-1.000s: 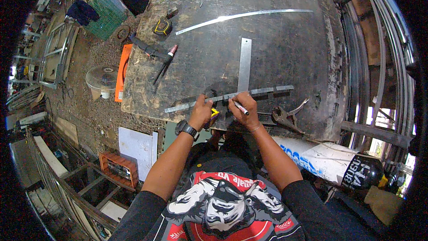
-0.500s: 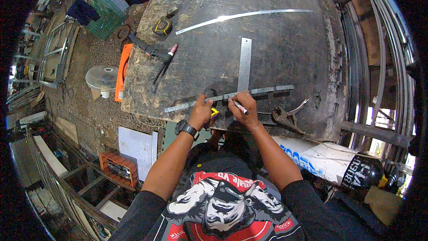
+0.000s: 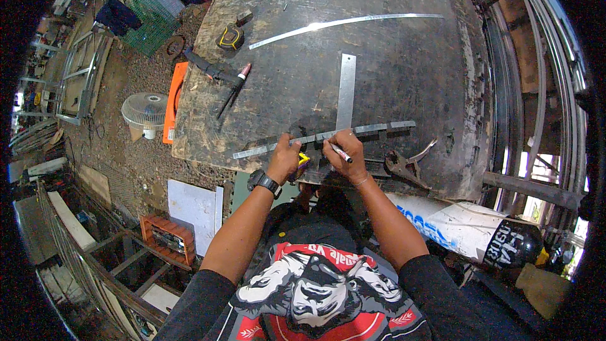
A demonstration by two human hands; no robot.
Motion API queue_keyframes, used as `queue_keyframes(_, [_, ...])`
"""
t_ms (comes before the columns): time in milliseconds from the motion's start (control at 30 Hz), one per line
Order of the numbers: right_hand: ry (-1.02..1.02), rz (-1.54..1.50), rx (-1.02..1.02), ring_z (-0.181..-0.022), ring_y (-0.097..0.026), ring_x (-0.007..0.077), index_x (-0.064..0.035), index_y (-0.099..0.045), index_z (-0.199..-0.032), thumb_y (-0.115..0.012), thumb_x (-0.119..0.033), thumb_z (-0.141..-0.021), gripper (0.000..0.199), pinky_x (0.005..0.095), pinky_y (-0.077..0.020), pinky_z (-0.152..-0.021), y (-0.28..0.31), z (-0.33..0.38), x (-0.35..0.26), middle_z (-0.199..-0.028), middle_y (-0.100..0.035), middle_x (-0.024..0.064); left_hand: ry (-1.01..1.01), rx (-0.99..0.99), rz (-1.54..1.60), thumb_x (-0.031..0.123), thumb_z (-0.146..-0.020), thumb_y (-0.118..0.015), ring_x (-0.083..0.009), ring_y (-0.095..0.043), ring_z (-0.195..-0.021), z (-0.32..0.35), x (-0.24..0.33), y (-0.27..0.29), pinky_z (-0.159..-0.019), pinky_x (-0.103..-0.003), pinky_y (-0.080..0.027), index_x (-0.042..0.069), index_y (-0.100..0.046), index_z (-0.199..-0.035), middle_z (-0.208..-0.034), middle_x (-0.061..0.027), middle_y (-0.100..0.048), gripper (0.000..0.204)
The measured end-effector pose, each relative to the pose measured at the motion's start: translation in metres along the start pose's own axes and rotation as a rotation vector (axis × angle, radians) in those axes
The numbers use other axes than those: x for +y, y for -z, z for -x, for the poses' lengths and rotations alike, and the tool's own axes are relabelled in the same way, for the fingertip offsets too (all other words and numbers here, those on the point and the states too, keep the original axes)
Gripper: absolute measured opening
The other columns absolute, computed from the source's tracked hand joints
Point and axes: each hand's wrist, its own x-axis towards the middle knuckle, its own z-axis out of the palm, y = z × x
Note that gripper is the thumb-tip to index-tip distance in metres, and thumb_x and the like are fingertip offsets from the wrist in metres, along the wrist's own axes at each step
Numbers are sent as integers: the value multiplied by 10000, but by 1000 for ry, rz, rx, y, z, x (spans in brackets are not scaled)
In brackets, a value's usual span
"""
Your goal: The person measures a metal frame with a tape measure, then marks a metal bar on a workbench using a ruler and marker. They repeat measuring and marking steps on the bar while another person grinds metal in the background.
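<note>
Nearest the camera, the person's two forearms rose from the lower edge to the near edge of a dark, worn worktable (image 3: 410, 76) whose board surface was scuffed, stained and chipped along its left rim. The left hand (image 3: 284, 159), a black wristwatch (image 3: 263, 182) on its wrist, pressed fingers down on a long flat metal strip (image 3: 372, 129) that lay across the near part of the table, and a small yellow object (image 3: 303, 161) showed just beside its palm; whether the hand gripped that object could not be told. The right hand (image 3: 346, 153) was closed around a white marker (image 3: 341, 153), its tip at the strip's near edge. A steel square blade (image 3: 346, 91) stood at right angles to the strip, touching it. Locking pliers (image 3: 407, 164) lay just right of the right hand at the table's near edge.

Farther out, a black tool with a red tip (image 3: 221, 79) lay toward the left, a yellow and black tape measure (image 3: 230, 38) beyond it, and a thin curved metal strip (image 3: 344, 23) crossed the far part.

Below the table's left side the ground was gravel, with an orange level (image 3: 173, 104), a white fan (image 3: 145, 112), a green mesh crate (image 3: 148, 22) and metal frames (image 3: 76, 82). At lower right lay a white and black gas cylinder (image 3: 480, 230); curved steel bars (image 3: 543, 57) ran along the right.
</note>
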Motion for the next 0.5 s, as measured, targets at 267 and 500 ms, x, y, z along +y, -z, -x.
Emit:
queue_keyframes(267, [6, -6, 18, -681, -593, 341, -25, -592, -760, -757, -39, -790, 168, 409, -466, -617, -1, -1, 1, -717, -580, 150, 46, -20, 89, 256, -1019, -583, -310, -654, -941, -1, -1, -1, -813, -426, -515, 1, -559, -1219, -1083, -207, -672, 325])
queue_keyframes(500, [9, -2, 25, -676, -587, 342, -27, -581, -754, -749, -33, -789, 171, 412, -458, -614, 1, -2, -1, -717, -575, 150, 38, -29, 77, 253, -1011, -594, -304, -650, -960, 0, 1, 1, -825, -419, -510, -1, -546, -1247, -1087, -213, -666, 350])
